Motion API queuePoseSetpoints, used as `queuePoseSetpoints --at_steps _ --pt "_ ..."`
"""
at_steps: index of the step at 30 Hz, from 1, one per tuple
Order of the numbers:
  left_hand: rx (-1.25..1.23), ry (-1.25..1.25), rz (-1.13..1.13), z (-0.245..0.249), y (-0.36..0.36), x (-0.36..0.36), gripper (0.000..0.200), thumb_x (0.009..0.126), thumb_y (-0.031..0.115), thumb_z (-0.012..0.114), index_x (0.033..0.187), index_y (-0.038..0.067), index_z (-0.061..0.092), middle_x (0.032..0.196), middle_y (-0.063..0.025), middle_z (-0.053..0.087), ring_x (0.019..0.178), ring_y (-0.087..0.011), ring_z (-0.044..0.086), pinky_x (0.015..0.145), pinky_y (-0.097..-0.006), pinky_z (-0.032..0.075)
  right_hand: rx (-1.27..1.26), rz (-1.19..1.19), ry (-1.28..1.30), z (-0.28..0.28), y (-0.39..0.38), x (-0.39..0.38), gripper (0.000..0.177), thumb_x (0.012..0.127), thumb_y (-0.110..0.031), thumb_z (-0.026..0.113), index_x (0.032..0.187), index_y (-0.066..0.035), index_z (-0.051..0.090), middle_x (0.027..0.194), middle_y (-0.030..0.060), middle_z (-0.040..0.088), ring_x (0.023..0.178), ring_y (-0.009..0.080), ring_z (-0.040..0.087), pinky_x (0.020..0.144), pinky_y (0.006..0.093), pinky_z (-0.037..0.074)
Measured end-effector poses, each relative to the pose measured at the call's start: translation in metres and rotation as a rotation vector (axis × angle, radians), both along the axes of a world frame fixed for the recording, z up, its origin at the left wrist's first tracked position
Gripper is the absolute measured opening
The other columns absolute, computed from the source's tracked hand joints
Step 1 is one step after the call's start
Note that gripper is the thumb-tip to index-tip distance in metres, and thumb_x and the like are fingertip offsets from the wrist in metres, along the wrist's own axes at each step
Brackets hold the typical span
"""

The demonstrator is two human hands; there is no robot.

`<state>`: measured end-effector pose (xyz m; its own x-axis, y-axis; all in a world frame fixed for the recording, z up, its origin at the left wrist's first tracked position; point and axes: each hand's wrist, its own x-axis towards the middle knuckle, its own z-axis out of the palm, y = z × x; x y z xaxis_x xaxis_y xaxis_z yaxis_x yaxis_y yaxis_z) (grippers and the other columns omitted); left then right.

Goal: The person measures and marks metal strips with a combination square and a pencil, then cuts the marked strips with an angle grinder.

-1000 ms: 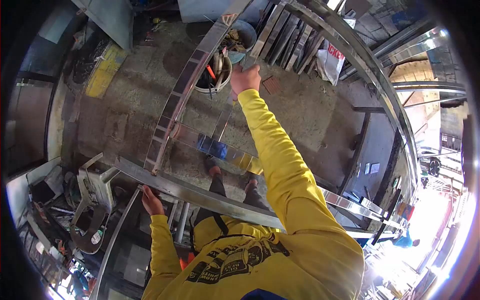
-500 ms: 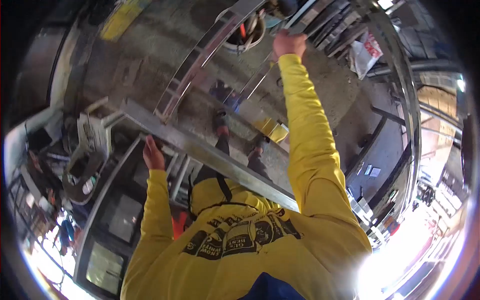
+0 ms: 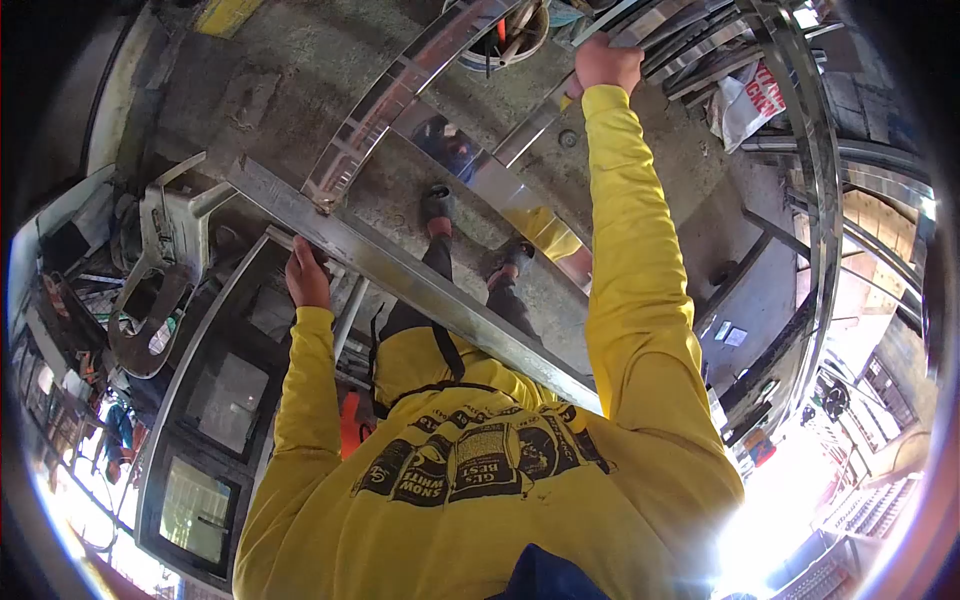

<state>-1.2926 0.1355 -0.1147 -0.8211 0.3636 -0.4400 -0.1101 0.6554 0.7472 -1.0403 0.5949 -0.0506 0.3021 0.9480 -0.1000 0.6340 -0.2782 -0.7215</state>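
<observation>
My right hand (image 3: 608, 64) is stretched far forward, its fingers closed at the upper end of a thin metal bar (image 3: 532, 133). That bar slants down to a shiny metal strip (image 3: 470, 172). My left hand (image 3: 307, 274) is at the lower edge of a long metal tube (image 3: 400, 272), its fingers closed against it and partly hidden. The tube runs diagonally before my body. A curved metal frame with crosspieces (image 3: 385, 98) meets the tube near my left hand.
Tools fill a bucket (image 3: 508, 42) ahead. Stacked metal lengths and a white sack (image 3: 748, 104) lie at upper right, beside a big curved metal frame (image 3: 822, 210). A plastic chair (image 3: 170, 222) and a glazed metal-framed panel (image 3: 212, 440) stand left.
The whole view has shifted, so the floor, tube and feet appear higher. Both hands keep nearly the same places against the metal pieces.
</observation>
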Motion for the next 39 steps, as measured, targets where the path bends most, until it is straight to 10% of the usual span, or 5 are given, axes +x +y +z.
queuePoseSetpoints --at_steps 17,23,27,31,39 --pt "-0.007 0.040 0.011 0.006 0.010 -0.019 0.055 0.109 0.050 0.046 0.088 0.003 0.065 0.076 -0.0005 0.062 0.066 -0.0121 0.054 0.059 -0.0318 0.043 -0.096 0.010 0.113 0.028 -0.007 -0.006 0.052 0.092 -0.026 0.059 0.119 0.014 0.040 0.109 0.0417 0.065 0.086 0.0493 0.073 0.073 0.0507 0.062" --pt "0.269 1.031 -0.385 0.027 0.032 -0.081 0.030 0.106 0.030 0.059 0.088 0.006 0.062 0.084 -0.0021 0.059 0.074 -0.0160 0.057 0.066 -0.0340 0.048 -0.005 -0.009 0.061 0.009 -0.004 -0.005 0.059 0.091 -0.031 0.063 0.127 0.011 0.043 0.117 0.0387 0.066 0.110 0.0519 0.066 0.097 0.0513 0.055" --pt "0.507 0.400 -0.462 0.126 0.195 0.000 0.017 0.098 0.016 0.072 0.097 0.003 0.061 0.094 -0.0063 0.060 0.089 -0.0174 0.062 0.078 -0.0349 0.054 -0.068 -0.064 0.079 0.009 -0.005 -0.006 0.058 0.092 -0.034 0.064 0.123 0.010 0.044 0.112 0.0415 0.066 0.110 0.0558 0.064 0.096 0.0549 0.054" --pt "0.362 0.698 -0.930 0.115 0.359 0.071 0.096 0.077 0.065 0.081 0.147 0.007 0.048 0.134 -0.0205 0.061 0.129 -0.0404 0.056 0.105 -0.0505 0.047 -0.037 -0.023 0.132 0.008 -0.008 -0.005 0.053 0.094 -0.033 0.061 0.119 0.010 0.043 0.108 0.0434 0.065 0.101 0.0571 0.066 0.089 0.0567 0.055" --pt "-0.158 0.727 -1.071 0.105 0.494 0.116 0.121 0.068 0.077 0.080 0.163 0.026 0.026 0.156 -0.0203 0.040 0.145 -0.0433 0.039 0.116 -0.0597 0.036 -0.101 -0.173 1.025 -0.024 0.000 -0.003 0.037 0.094 -0.022 0.072 0.108 -0.001 0.044 0.082 0.0141 0.064 0.059 0.0234 0.066 0.049 0.0383 0.053"
